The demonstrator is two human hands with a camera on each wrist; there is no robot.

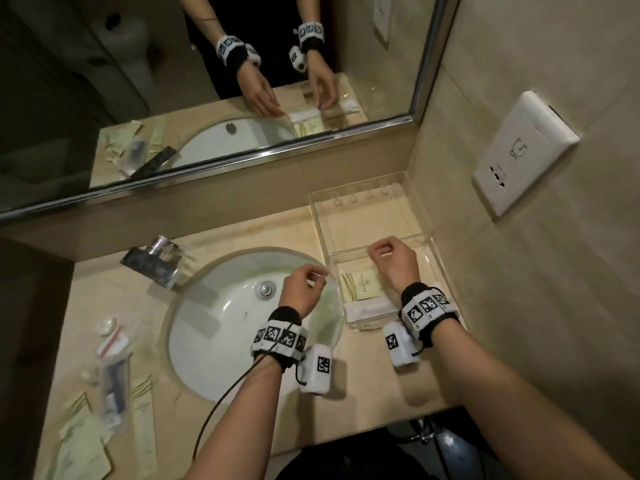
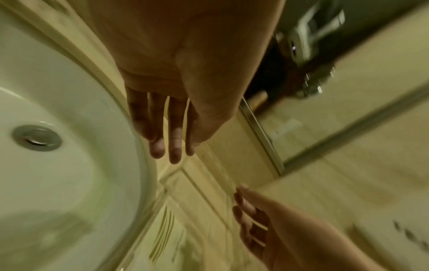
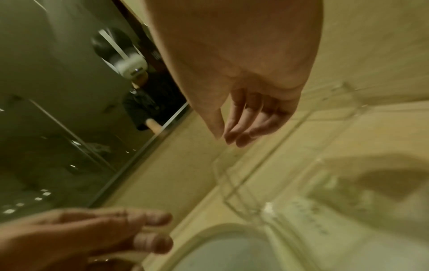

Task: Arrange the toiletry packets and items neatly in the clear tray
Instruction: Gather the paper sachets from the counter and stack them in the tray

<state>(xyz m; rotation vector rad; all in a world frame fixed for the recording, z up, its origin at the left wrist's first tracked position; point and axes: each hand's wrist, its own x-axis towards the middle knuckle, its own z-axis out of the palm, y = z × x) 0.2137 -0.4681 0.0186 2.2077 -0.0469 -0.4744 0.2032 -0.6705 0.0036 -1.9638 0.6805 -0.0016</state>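
The clear tray [image 1: 375, 197] stands on the counter right of the sink, and a divider splits it. Its near compartment holds a pale yellow packet [image 1: 362, 285] and a white item [image 1: 370, 310]. My right hand [image 1: 381, 251] hovers over the tray's middle, with relaxed fingers [image 3: 241, 139] that hold nothing. My left hand [image 1: 317, 275] hangs over the sink's right rim beside the tray. Its fingers [image 2: 173, 154] are loose and hold nothing. The left wrist view is blurred and shows the tray's edge [image 2: 197, 183] below them.
Several pale green packets [image 1: 83, 441], a clear pouch with a toothbrush kit [image 1: 112, 386] and small round caps lie on the counter left of the sink [image 1: 214, 327]. The chrome faucet [image 1: 156, 265] stands behind it. A mirror backs the counter; a wall socket [image 1: 523, 150] is at right.
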